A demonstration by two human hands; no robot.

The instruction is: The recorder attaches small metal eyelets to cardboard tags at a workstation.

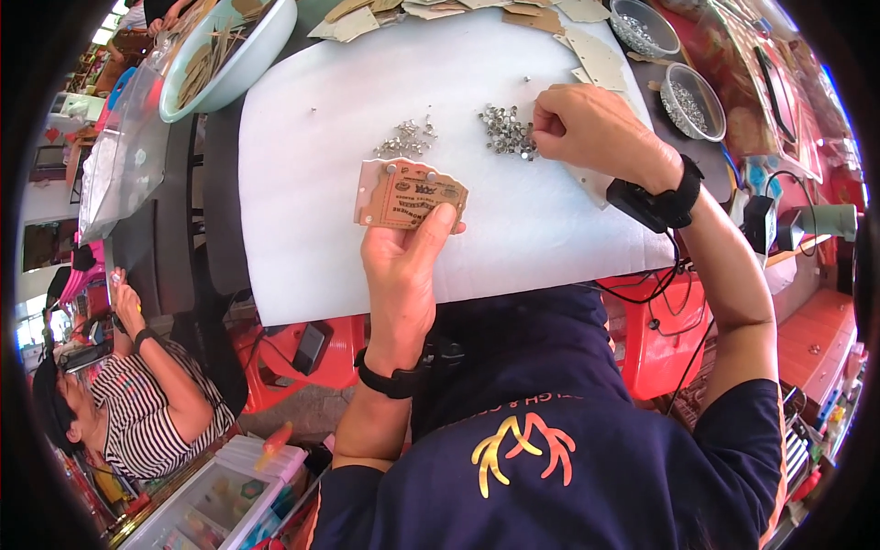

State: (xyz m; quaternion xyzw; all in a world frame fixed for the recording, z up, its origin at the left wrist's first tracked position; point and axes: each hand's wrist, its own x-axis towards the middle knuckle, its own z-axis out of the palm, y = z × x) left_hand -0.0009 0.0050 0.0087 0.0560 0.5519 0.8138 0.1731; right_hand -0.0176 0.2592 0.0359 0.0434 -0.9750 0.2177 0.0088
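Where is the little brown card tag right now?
In the head view, the brown card tag lies left of centre on the white foam sheet, pinned under the left hand, just below the nearer pile of small metal studs.

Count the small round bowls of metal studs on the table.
2. One bowl sits at the top edge, right of the white mat; the other bowl lies just below it, nearer the right hand. More may lie outside the picture.

A tan, scallop-edged card tag (409, 194) with two metal studs lies flat; a pile of small silver studs (507, 131) sits at its two o'clock.
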